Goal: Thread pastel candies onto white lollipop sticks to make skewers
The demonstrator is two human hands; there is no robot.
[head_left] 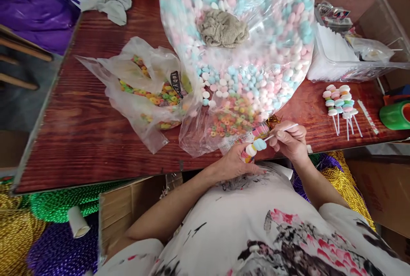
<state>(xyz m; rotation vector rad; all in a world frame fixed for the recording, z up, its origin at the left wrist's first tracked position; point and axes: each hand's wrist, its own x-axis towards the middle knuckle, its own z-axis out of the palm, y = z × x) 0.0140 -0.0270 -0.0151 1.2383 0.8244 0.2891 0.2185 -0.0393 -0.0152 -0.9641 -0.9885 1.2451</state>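
Note:
Just past the table's front edge, my left hand [235, 160] is closed around a short row of candies [250, 150], white, yellow and pale blue. A blue candy [259, 144] sits at the end of this row. My right hand [290, 139] pinches a thin white stick [290, 127], whose lower end meets the blue candy. How far the stick runs into the row is hidden. Beyond my hands lies a clear bag of small orange and green ring candies [229, 122]. Behind it stands a big clear bag of pink, white and blue candies [243, 71].
A plastic bag of coloured rings [153, 96] lies left. Finished-looking candy sticks [340, 101] rest at right beside a green tape roll [395, 115]. A clear bin [355, 64] holds white sticks and packets. A beige cloth [223, 29] tops the big bag. Bead strands [64, 199] lie below.

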